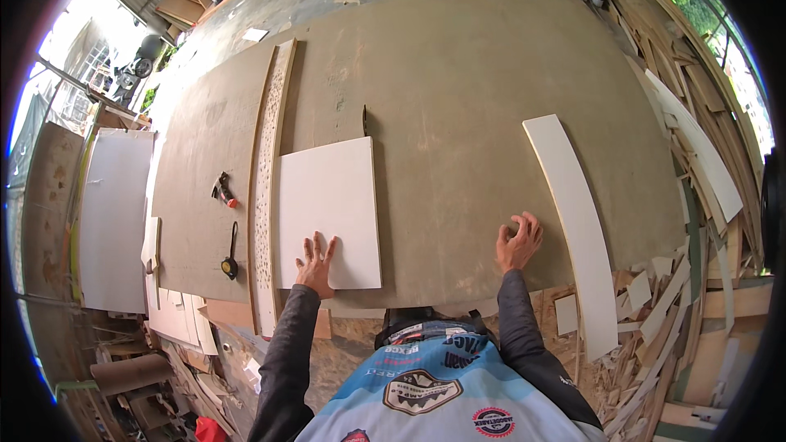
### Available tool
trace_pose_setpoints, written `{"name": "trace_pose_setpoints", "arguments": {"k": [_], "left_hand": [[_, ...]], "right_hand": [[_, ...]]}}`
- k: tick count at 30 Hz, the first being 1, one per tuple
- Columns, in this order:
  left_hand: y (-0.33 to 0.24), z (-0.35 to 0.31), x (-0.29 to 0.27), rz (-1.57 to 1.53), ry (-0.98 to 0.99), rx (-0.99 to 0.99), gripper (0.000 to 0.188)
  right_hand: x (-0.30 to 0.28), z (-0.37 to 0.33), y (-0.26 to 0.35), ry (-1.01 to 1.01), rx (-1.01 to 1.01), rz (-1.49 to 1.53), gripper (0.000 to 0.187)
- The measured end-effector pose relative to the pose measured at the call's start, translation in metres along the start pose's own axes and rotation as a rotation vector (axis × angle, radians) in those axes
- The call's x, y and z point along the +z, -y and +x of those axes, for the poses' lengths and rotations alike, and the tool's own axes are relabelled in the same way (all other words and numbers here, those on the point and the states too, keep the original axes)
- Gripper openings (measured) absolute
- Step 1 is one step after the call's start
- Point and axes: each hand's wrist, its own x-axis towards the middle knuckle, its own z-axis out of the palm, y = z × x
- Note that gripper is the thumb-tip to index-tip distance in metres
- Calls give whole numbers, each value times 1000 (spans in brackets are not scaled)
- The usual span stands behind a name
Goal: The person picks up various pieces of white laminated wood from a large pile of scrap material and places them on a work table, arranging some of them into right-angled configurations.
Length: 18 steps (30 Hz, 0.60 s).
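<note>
My left hand (315, 267) lies with fingers spread on the near left part of a white rectangular board (336, 205). The board rests flat on a large brown worktable (458, 164), close to its front edge. To the right, my right hand (518, 243) is over the tabletop, its fingers loosely bent and apart, with nothing visible in them. Nearest to it is a long narrow white strip (571, 196), which juts past the table's near edge. Along the board's left side runs a long wooden piece with a speckled face (266, 188).
Left of the speckled piece lie a claw hammer (223, 190) and a tape measure (230, 267). A thin dark object (365, 120) is just beyond the board, its kind unclear. Wood offcuts (655, 303) are heaped at the right. Another white panel (119, 221) stands at the left.
</note>
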Motion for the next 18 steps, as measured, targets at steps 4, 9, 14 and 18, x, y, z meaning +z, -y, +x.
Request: {"name": "trace_pose_setpoints", "arguments": {"k": [4, 9, 14, 18], "left_hand": [[-1, 14, -9, 5, 17, -10, 138], [3, 39, -23, 8, 1, -15, 139], [3, 53, -35, 1, 32, -32, 138], [2, 61, -38, -18, 5, -32, 138]], "right_hand": [[9, 16, 3, -12, 7, -4, 29], [21, 32, 9, -40, -13, -34, 29], [29, 38, 12, -1, 60, -48, 27], [28, 43, 14, -48, 46, -50, 25]]}}
